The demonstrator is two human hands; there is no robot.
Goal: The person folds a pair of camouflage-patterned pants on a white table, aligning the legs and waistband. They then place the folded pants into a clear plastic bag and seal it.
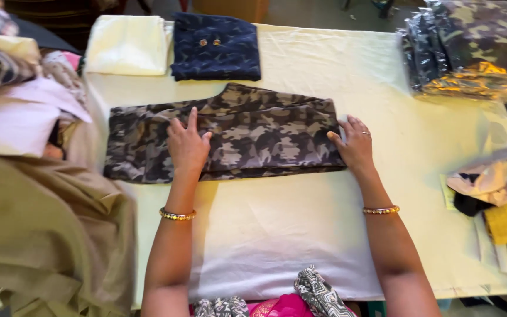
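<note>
A camouflage garment (pixel 253 132) in grey and brown lies folded lengthwise across a table covered in pale cloth (pixel 277 235). My left hand (pixel 187 144) rests flat on its left half, fingers spread. My right hand (pixel 354 144) presses the garment's right end, fingers on the fold edge. Each wrist wears a gold bangle.
A folded cream cloth (pixel 127 44) and a folded dark blue garment (pixel 215 47) lie at the table's far side. Bagged camouflage garments (pixel 470 50) sit at the far right. Loose clothes pile at the left (pixel 36 176) and right (pixel 500 188) edges.
</note>
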